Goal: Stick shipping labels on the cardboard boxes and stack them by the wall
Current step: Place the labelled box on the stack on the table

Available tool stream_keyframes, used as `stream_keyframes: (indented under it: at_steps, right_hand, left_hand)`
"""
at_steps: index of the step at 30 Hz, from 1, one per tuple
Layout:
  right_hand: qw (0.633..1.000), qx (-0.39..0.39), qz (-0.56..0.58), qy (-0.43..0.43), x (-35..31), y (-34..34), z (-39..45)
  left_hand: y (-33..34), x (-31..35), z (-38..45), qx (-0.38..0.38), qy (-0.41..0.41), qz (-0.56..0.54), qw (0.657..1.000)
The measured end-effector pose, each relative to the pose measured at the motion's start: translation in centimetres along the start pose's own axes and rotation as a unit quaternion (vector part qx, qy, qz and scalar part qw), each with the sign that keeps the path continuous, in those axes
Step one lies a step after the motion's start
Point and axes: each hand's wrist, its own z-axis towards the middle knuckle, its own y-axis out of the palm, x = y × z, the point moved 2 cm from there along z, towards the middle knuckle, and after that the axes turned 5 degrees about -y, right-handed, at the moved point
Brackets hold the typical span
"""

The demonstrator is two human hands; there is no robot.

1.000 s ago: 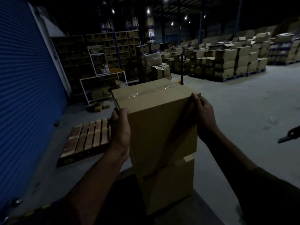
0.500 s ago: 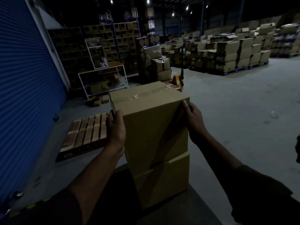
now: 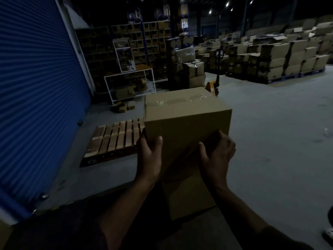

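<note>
A taped cardboard box (image 3: 187, 116) sits in front of me on top of a second cardboard box (image 3: 189, 197). My left hand (image 3: 149, 156) grips the upper box at its lower left corner, thumb on the near face. My right hand (image 3: 216, 156) curls round its lower right corner, thumb on the near face too. No label shows on the faces I can see. The lower box stands on a dark surface and is partly hidden by my arms.
A blue roller shutter (image 3: 36, 87) fills the left side. A wooden pallet (image 3: 111, 141) lies on the floor beside it. Behind are a white metal rack (image 3: 129, 83), a pallet jack (image 3: 214, 83) and several stacks of boxes (image 3: 281, 60). Grey concrete floor stretches to the right.
Both hands slid down from the upper box's top edges to its lower corners. The view dropped and moved closer, and the box's top face turned more toward me.
</note>
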Motion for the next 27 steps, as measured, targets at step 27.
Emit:
stream_keyframes:
  at_steps: [27]
  right_hand:
    - [0.948,-0.247,0.185,-0.078,-10.8,4.7,-10.4]
  left_hand:
    - [-9.1,-1.4,-6.4,0.093,0.152,0.128,0.976]
